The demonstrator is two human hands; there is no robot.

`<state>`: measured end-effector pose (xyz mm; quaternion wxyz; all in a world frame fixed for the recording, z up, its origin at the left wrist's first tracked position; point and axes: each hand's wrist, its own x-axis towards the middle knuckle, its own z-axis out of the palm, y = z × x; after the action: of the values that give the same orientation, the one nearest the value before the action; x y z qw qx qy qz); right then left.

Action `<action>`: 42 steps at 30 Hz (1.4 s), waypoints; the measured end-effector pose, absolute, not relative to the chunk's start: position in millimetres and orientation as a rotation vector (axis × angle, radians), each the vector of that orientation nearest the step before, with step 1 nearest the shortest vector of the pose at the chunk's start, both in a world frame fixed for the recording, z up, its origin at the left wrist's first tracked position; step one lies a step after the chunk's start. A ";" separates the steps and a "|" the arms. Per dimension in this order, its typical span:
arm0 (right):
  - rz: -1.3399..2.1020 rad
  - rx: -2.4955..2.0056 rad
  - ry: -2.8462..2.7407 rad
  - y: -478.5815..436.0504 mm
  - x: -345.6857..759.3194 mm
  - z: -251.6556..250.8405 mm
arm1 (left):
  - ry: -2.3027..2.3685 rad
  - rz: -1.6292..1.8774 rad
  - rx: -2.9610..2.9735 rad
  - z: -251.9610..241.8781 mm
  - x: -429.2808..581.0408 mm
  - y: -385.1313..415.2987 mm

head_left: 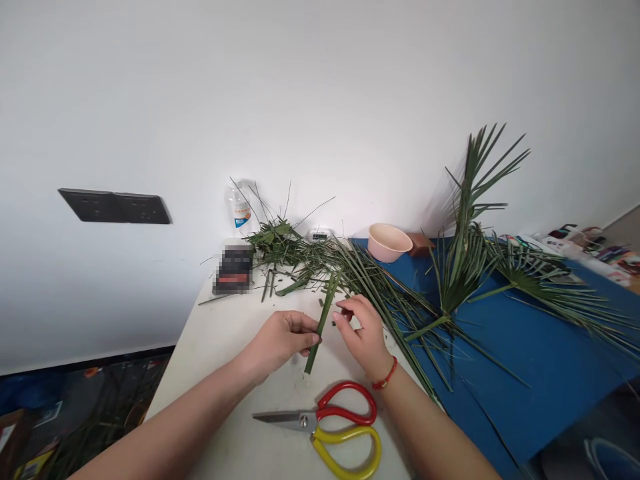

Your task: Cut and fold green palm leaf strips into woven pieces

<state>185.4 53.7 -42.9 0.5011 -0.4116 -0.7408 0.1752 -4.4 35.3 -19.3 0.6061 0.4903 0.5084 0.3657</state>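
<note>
My left hand point(280, 340) grips a narrow green palm-leaf strip point(320, 327) near its middle, and the strip stands tilted above the white table point(210, 427). My right hand point(363, 333), with a red string bracelet point(385, 375) at the wrist, hovers just to the right of the strip's upper part. Its curled fingertips hold nothing that I can see. Below both hands lie red-and-yellow-handled scissors point(315, 427) with closed blades pointing left. A heap of cut palm leaves point(285, 243) lies beyond the hands, and long palm fronds point(465, 267) spread to the right.
A blue cloth point(530, 360) covers the table's right side beneath the fronds. At the back stand a pink bowl point(390, 243), a plastic bottle point(239, 208) and a blurred dark package point(233, 269). A dark wall panel point(115, 206) is on the left, and the table edge drops to the floor.
</note>
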 end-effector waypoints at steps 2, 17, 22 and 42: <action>0.766 -1.068 -1.695 57.8 184.8 -44.4 | 1.155 0.806 1.147 -20.8 -3.2 34.0; 1.378 -1.102 -1.370 66.9 186.1 -53.1 | 1.105 0.675 1.194 -26.4 0.7 34.1; 1.410 -1.090 -1.315 67.1 185.5 -53.0 | 1.078 0.672 1.225 -30.0 1.0 33.9; 1.693 -1.045 -1.058 67.7 183.5 -51.3 | 0.905 0.964 1.666 -37.3 2.9 30.6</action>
<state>183.5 67.7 -51.3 0.4295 -0.4188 -0.4241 0.6784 2.9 30.6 -37.3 0.4858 0.6845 0.3721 0.3963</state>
